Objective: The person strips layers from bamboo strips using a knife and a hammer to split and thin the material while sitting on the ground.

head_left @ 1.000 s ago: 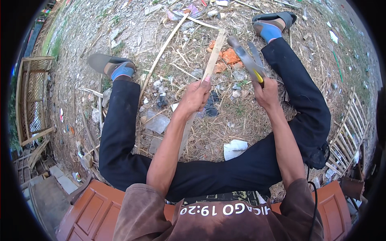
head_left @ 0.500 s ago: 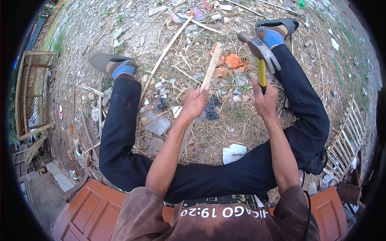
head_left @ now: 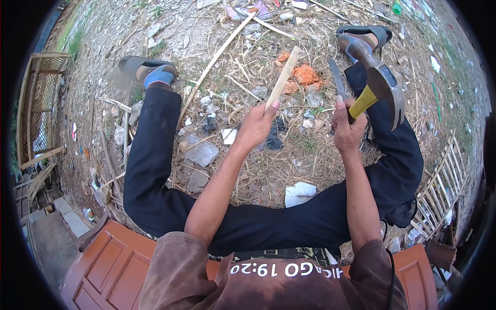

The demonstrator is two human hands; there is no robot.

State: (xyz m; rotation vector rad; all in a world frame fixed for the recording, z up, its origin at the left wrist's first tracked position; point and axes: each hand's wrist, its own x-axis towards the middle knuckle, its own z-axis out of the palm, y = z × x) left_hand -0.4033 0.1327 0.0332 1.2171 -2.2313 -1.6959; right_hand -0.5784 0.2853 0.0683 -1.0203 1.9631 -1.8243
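My left hand is closed round a flat pale wooden strip, which points up and away to the right. My right hand grips a claw hammer by its yellow and black handle, with the metal head tilted over to the right above my right shin. A knife blade also sticks up from my right hand, beside the thumb; its handle is hidden by the fingers. The two hands are apart, held over the ground between my spread legs.
Broken orange brick lies on the littered ground beyond my hands. A long thin stick slants at left of centre. A wooden lattice frame stands far left, a slatted rack at right. Beneath me is a reddish-brown panelled board.
The hammer has tipped to the right, its head swinging over toward my right shin. The knife blade now shows beside it. My left hand and the wooden strip have shifted slightly right.
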